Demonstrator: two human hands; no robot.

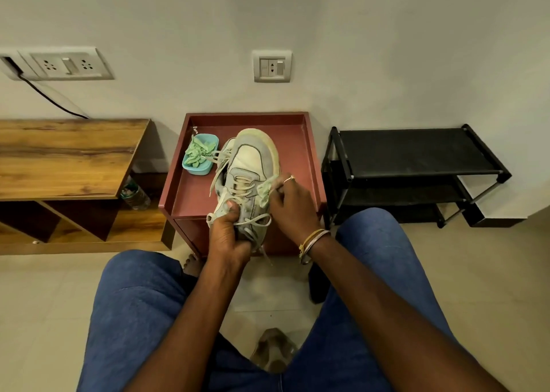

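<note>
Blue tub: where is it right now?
Head view: the blue tub sits at the red table's back left, just left of the shoe the left hand grips; the right hand holds a cloth to it.

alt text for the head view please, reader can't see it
A person's left hand grips a worn pale sneaker over a red table, while the right hand holds a green cloth against its side. A blue tub of green pieces sits nearby.

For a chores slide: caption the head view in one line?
Seated, left hand grips a worn sneaker over a red stand while right hand holds a green wipe against its side.
</note>
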